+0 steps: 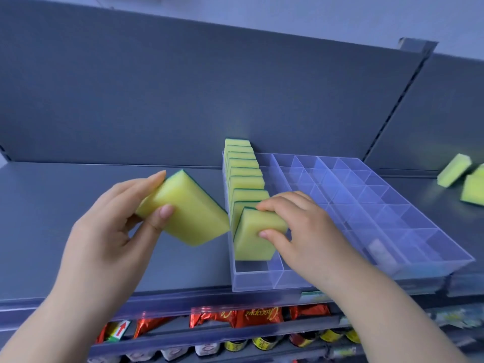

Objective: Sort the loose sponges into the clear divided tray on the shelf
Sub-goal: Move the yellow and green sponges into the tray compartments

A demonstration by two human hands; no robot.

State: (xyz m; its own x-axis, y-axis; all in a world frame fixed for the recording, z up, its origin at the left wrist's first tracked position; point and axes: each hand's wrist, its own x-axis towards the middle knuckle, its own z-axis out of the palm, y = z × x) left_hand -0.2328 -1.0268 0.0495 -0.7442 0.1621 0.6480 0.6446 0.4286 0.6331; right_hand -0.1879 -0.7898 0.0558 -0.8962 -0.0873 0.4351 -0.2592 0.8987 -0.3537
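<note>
A clear divided tray [408, 226] lies on the grey shelf [52, 218]. Its left column holds a row of several yellow sponges [245, 179] with green backs, standing on edge. My right hand [301, 226] grips the nearest sponge [255, 237] of that row, which stands in the tray's left column near the front. My left hand [112, 231] holds another yellow sponge [188, 213] tilted in the air just left of the tray. The tray's other columns look mostly empty.
Loose yellow sponges [454, 170] lie on the shelf at the far right, one of them [474, 189] at the frame's edge. A lower shelf holds red snack packets [262, 317] and small jars [235, 345]. The grey back panel [183, 87] rises behind the tray.
</note>
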